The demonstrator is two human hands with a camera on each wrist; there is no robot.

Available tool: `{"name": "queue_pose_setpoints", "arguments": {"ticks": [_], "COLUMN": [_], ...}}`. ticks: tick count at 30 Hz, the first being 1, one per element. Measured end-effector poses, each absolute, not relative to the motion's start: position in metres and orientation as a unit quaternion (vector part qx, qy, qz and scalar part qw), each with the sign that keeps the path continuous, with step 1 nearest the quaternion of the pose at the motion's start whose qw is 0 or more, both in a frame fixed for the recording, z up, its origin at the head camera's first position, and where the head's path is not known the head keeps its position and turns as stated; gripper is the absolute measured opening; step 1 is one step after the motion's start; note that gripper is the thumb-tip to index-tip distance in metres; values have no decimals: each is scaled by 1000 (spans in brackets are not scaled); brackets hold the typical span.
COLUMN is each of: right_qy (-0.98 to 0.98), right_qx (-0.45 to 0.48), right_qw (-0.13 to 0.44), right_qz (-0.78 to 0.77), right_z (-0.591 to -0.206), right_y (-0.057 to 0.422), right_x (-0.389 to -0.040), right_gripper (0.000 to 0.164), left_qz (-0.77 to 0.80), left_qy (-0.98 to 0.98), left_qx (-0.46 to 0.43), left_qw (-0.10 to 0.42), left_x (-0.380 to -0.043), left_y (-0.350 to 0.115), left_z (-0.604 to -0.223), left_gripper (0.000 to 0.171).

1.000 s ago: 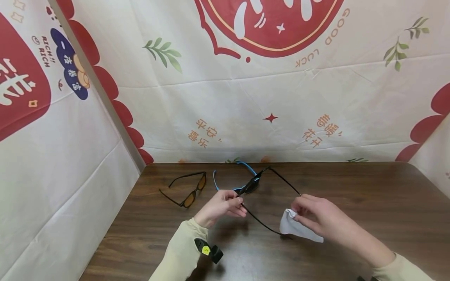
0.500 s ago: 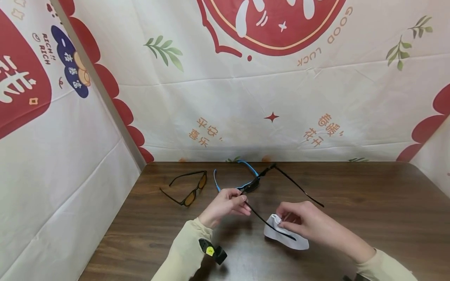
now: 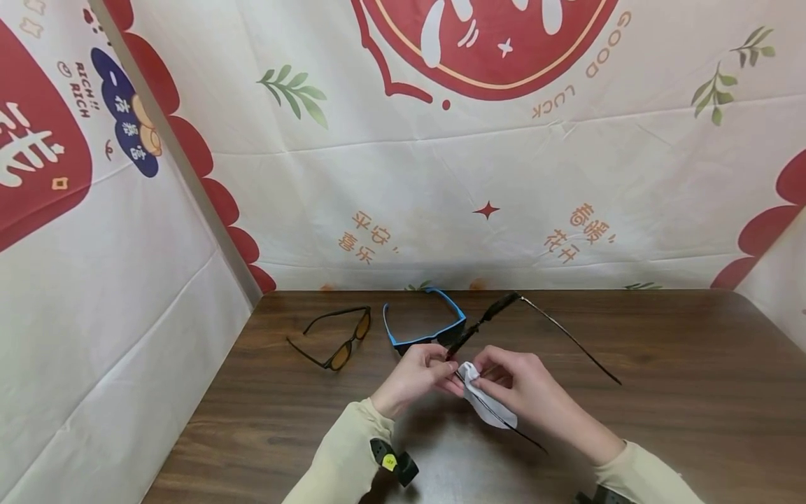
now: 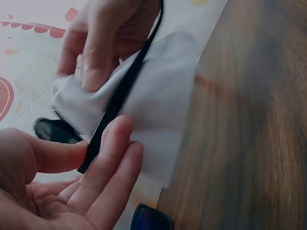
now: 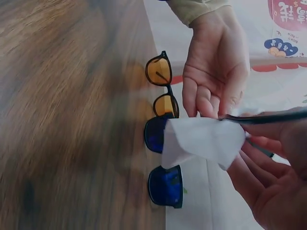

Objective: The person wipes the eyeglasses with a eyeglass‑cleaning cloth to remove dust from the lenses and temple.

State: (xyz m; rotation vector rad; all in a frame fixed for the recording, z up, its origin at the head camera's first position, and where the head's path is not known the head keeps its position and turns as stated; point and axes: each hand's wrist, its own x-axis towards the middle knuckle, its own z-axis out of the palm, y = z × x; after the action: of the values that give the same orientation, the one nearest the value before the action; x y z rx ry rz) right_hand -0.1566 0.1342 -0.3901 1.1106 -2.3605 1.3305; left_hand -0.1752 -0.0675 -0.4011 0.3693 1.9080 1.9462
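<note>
My left hand [image 3: 418,378] pinches a pair of black glasses [image 3: 483,322] at the corner where one temple meets the frame. In the left wrist view the thumb and fingers press on the dark temple [image 4: 127,79] near its hinge. A white cloth [image 3: 494,409] lies against that temple, bunched between the fingertips of my right hand [image 3: 529,381]. The second temple stretches out to the right, unfolded. Seen from the right wrist, the cloth [image 5: 201,141] hangs just below the temple and hides part of the blue-lensed sunglasses behind it.
Blue-framed sunglasses [image 3: 455,308] with dark lenses stand at the back of the wooden table [image 3: 661,392], just beyond the left hand. Black glasses with amber lenses [image 3: 341,355] lie to their left, temples open. A printed cloth backdrop [image 3: 403,182] rises behind the table.
The right hand has moved left with the white cloth, from the temple's tip up toward the hinge. The left hand and the black glasses have shifted slightly right, and the glasses have turned.
</note>
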Motion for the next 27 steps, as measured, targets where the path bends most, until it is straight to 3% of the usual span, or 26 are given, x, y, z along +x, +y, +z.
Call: {"name": "queue_pose_setpoints", "arguments": {"ticks": [15,27], "right_qy": [-825,-819], "right_qx": [248,310], "right_qw": [164,124], "right_qz": [480,466], "right_z": [-392,-392], "right_y": [117,129], "right_x": [-157,-158], "right_gripper": [21,21], "left_qz": [738,728], "left_qy": [640,651], "left_qx": [133,120], "left_qw": [168,179], "left_x": [-167,-168], "left_y": [-56,-59], "left_z": [-402,-401], "left_gripper": [20,16]}}
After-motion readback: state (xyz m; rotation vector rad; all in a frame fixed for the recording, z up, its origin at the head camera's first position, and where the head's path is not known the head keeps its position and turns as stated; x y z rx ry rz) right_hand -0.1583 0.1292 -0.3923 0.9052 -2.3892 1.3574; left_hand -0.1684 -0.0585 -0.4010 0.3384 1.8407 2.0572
